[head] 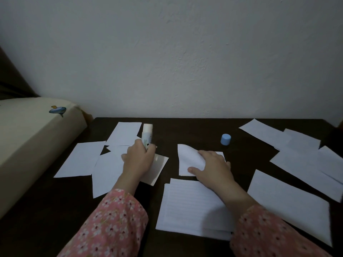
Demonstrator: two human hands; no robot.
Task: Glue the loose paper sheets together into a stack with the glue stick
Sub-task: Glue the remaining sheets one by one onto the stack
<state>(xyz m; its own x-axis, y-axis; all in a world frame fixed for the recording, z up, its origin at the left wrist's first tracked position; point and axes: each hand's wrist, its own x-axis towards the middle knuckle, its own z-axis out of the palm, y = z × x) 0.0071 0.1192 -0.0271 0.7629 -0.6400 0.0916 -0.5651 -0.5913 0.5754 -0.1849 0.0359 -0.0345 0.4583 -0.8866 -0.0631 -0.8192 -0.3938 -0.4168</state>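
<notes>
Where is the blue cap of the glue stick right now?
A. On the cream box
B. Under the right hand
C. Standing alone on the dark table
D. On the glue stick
C: the blue cap stands by itself on the table, while the left hand holds the uncapped glue stick.

Dim, flat indoor light, dark bench [194,130] losing detail, soft overall focus, wide-angle bending at the edges, no glare
</notes>
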